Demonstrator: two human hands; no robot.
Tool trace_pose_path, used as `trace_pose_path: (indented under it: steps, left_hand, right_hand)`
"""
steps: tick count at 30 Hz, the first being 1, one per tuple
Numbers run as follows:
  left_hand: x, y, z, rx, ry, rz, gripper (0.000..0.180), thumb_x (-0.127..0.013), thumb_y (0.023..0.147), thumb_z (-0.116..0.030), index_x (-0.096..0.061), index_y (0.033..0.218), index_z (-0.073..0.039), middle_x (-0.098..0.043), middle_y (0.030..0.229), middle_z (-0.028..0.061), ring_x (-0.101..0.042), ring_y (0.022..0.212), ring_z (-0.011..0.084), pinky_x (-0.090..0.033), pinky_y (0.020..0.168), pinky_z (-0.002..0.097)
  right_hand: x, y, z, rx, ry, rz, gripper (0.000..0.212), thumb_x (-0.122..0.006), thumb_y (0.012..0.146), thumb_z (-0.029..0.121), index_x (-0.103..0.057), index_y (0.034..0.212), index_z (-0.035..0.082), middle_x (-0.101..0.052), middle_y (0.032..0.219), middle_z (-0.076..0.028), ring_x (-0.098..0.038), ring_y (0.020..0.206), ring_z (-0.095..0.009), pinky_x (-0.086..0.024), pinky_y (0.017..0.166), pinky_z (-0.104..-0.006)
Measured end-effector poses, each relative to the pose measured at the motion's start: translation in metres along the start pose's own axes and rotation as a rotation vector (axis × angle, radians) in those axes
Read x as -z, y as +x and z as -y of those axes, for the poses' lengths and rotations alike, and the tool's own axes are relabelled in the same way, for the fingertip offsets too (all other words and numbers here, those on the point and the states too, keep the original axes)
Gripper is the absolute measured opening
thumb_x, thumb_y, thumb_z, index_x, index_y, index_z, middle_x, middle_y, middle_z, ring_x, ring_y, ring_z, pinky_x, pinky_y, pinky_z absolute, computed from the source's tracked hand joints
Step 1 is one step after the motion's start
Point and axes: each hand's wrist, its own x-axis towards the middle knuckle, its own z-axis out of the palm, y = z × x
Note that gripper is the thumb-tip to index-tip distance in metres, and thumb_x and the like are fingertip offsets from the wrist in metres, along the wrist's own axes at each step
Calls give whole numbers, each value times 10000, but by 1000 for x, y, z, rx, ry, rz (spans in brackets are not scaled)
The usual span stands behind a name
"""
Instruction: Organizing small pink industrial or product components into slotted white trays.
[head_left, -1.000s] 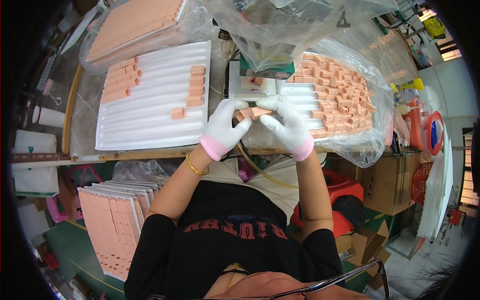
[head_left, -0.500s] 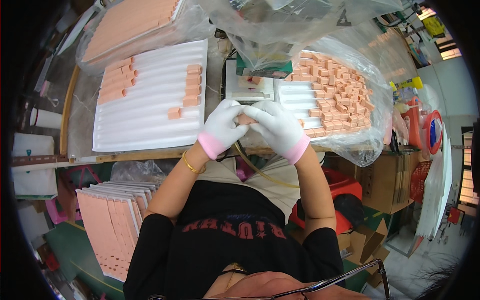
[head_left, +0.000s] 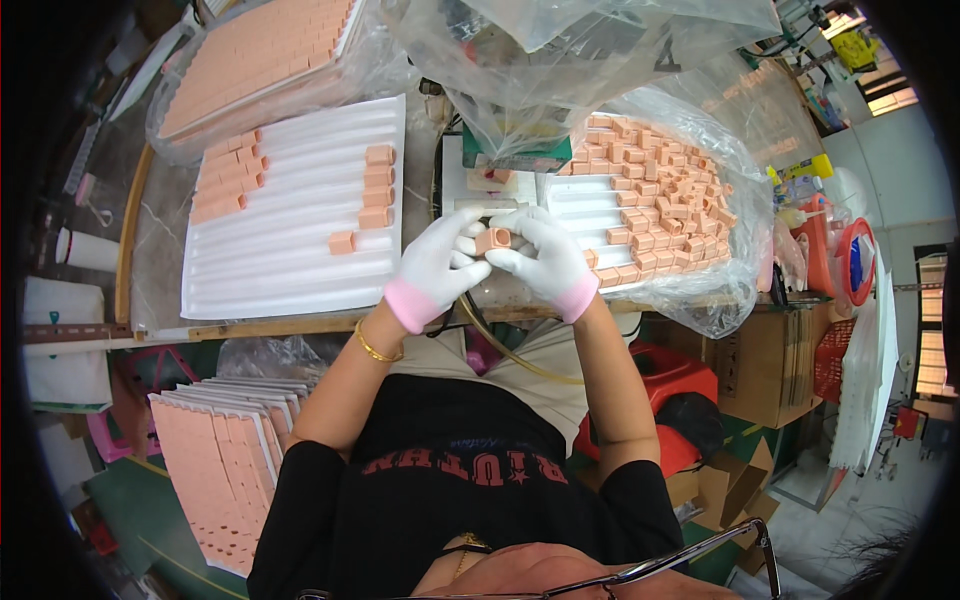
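Note:
Between my two white-gloved hands is a small peach-coloured block (head_left: 492, 241) with a round opening in the face turned up. Fingers of my left hand (head_left: 432, 264) hold its left side. On the other side, the thumb and fingers of my right hand (head_left: 548, 260) close on its right edge. To the left lies a white ridged tray (head_left: 290, 215) with similar blocks in rows at its left and right sides. A second white tray (head_left: 580, 205), right of my hands, carries a loose heap of peach blocks (head_left: 675, 205).
Beyond my hands stands a green box (head_left: 515, 158) under clear plastic bags (head_left: 560, 60). A full stack of block trays (head_left: 260, 65) sits at the far left. More filled trays (head_left: 215, 460) stand below the table edge, and a red stool (head_left: 665, 390) is at lower right.
The block, mostly covered by my fingers before, now shows its round opening. My hands have spread slightly apart around it, and the whole view has shifted a little.

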Motion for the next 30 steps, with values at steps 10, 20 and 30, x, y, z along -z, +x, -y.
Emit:
trace_pose_path:
  steps: [10,20,30]
  left_hand:
    - [86,-36,75,-36,1017,-740,359,-611,824,-217,-567,1110,-4,-533,1151,181,-477,1069,360,-372,931,438]
    - [91,-47,88,-92,949,-638,316,-644,805,-230,-591,1052,-40,-534,1169,167,-448,1123,359,-335,989,441]
    - [75,-50,63,27,404,-838,309,-693,798,-141,-562,1052,-24,-598,1065,144,-551,1013,248,-417,906,365]
  right_hand:
    - [1,69,-65,-17,158,-292,230,-757,633,162,-663,804,42,-608,918,-120,-586,872,-282,-480,771,-352]
    - [48,21,-61,17,-449,-416,350,-725,692,200,-652,999,46,-621,974,-147,-613,872,-273,-492,787,-346]
    - [87,-50,-70,-142,-624,126,266,-662,724,200,-626,956,74,-579,845,-141,-571,827,-326,-468,769,-404]
